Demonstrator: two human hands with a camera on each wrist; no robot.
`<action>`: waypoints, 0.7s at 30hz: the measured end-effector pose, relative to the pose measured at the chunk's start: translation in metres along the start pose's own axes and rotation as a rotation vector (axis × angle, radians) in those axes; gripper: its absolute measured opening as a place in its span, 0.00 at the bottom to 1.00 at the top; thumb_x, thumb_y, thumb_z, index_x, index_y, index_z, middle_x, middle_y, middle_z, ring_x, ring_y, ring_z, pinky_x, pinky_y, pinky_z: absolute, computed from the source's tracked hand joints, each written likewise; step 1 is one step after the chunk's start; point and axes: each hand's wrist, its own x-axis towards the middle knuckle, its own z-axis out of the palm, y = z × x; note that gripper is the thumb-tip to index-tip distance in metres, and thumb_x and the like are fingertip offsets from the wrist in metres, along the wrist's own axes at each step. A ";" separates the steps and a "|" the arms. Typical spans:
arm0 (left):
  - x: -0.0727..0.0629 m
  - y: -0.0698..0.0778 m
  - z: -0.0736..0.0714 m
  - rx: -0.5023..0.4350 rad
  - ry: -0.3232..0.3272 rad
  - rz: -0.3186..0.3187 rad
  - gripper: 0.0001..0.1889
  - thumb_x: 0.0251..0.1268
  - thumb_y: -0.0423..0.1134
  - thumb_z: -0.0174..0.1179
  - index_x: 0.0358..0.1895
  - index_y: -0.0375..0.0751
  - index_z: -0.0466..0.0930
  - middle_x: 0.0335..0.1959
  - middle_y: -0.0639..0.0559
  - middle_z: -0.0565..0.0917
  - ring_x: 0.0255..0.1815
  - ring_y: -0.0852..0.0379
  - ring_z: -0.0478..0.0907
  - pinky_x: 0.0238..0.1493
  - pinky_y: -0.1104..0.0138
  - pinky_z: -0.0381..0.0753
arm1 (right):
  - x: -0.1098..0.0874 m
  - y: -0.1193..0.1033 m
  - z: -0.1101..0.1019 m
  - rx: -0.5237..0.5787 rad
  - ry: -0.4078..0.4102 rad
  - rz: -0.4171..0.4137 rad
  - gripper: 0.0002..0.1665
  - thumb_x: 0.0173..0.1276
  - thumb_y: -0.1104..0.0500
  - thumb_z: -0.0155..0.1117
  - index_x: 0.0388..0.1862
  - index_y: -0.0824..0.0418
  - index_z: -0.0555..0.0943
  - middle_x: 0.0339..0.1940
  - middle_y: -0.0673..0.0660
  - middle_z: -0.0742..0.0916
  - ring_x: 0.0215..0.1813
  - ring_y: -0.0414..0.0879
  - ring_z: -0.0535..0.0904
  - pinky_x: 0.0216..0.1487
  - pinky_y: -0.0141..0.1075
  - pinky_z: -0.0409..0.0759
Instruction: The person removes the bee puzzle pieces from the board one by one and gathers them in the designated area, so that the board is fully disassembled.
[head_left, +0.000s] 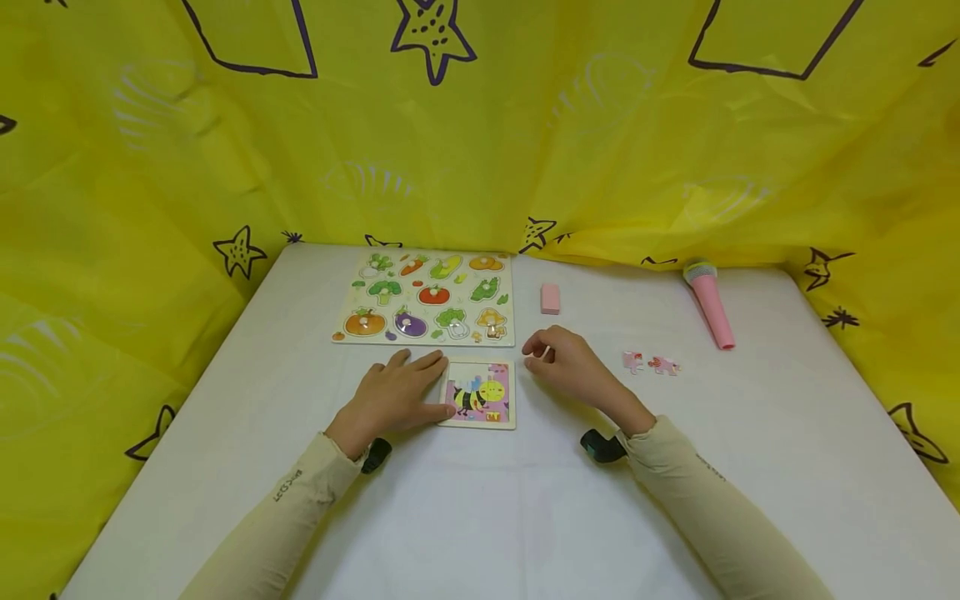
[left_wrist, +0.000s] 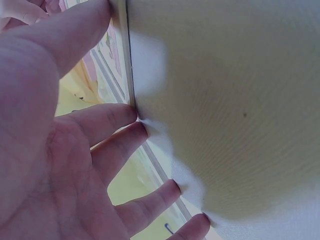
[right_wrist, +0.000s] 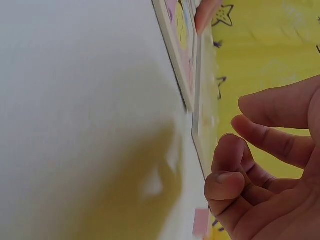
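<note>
A small square jigsaw puzzle [head_left: 480,396] with a bee picture lies in a pale frame at the middle of the table. My left hand [head_left: 397,392] rests at its left side, thumb on the lower left of the frame and fingers spread and fairly straight; in the left wrist view the thumb and forefinger touch the frame's edge [left_wrist: 125,60]. Off the puzzle's right edge hovers my right hand [head_left: 573,367], its fingers loosely bent and nothing between them. In the right wrist view a gap shows between thumb and forefinger. Two pink jigsaw pieces [head_left: 632,361] lie farther right.
Behind the puzzle lies a larger vegetable peg board [head_left: 472,333]. A pink block [head_left: 550,298] stands right of that board. Toward the back right is a pink toy microphone [head_left: 712,304]. A yellow patterned curtain [head_left: 480,150] closes off the table's back and sides.
</note>
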 end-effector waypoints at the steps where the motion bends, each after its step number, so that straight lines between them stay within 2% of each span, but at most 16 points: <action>1: 0.000 0.000 0.000 0.000 0.000 -0.001 0.45 0.73 0.65 0.65 0.84 0.45 0.65 0.85 0.50 0.63 0.82 0.30 0.57 0.73 0.34 0.64 | 0.001 -0.003 0.003 0.002 -0.011 0.000 0.07 0.75 0.66 0.67 0.48 0.68 0.86 0.41 0.59 0.84 0.42 0.53 0.78 0.46 0.44 0.79; 8: 0.002 0.000 0.001 0.007 0.001 0.006 0.44 0.73 0.65 0.64 0.84 0.46 0.65 0.85 0.50 0.64 0.82 0.30 0.58 0.72 0.35 0.65 | 0.008 -0.019 0.021 0.010 -0.091 -0.019 0.08 0.74 0.65 0.68 0.47 0.67 0.88 0.39 0.56 0.83 0.42 0.50 0.77 0.45 0.41 0.78; 14: 0.002 -0.001 0.001 0.007 -0.002 0.000 0.45 0.73 0.65 0.64 0.84 0.46 0.65 0.85 0.51 0.64 0.82 0.31 0.58 0.73 0.35 0.65 | 0.013 -0.023 0.031 -0.002 -0.132 -0.063 0.07 0.73 0.65 0.70 0.46 0.67 0.89 0.38 0.55 0.82 0.41 0.48 0.76 0.45 0.39 0.77; 17: 0.001 0.000 0.001 0.009 -0.003 0.000 0.45 0.73 0.65 0.64 0.84 0.46 0.65 0.85 0.51 0.64 0.82 0.31 0.58 0.73 0.34 0.65 | 0.015 -0.023 0.035 -0.038 -0.144 -0.096 0.07 0.71 0.66 0.70 0.45 0.68 0.88 0.37 0.55 0.82 0.41 0.47 0.76 0.44 0.39 0.77; 21: 0.001 0.000 0.000 0.015 -0.003 0.001 0.44 0.73 0.65 0.65 0.84 0.46 0.66 0.85 0.51 0.64 0.82 0.30 0.58 0.72 0.34 0.65 | 0.016 -0.024 0.039 -0.089 -0.155 -0.099 0.07 0.70 0.67 0.71 0.45 0.68 0.87 0.38 0.56 0.81 0.41 0.47 0.75 0.45 0.38 0.77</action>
